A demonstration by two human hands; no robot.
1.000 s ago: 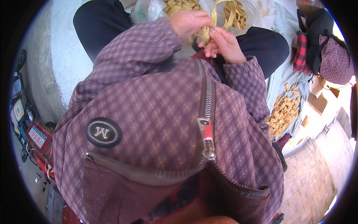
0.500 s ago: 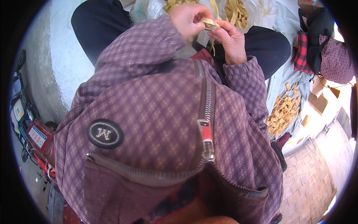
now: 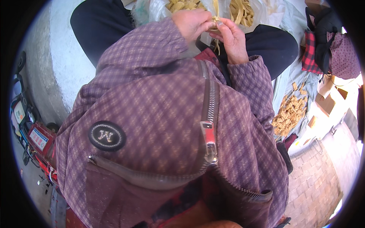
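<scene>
At the top centre, both my hands are closed on a narrow pale yellow strip. My left hand pinches it from the left, fingers bent inward. From the right, my right hand grips it with thumb and forefinger, the fingertips almost touching the left ones. One end of the strip rises above the fingers and thin ends hang below them. Just beyond, a clear plastic bag surrounds long yellow strips. Shorter yellow pieces lie behind my left hand. The strip's material is unclear, and my fingers partly hide it.
My dark-trousered knees flank the bags. To the right, a heap of small tan pieces lies on a plastic sheet near an open cardboard box. Dark and checked cloth sits above it. A red vehicle stands at the left.
The folded loop between my fingers has become a tighter, smaller bunch, with one end now upright. My left hand has turned and lowered slightly; my right hand has shifted a little left.
</scene>
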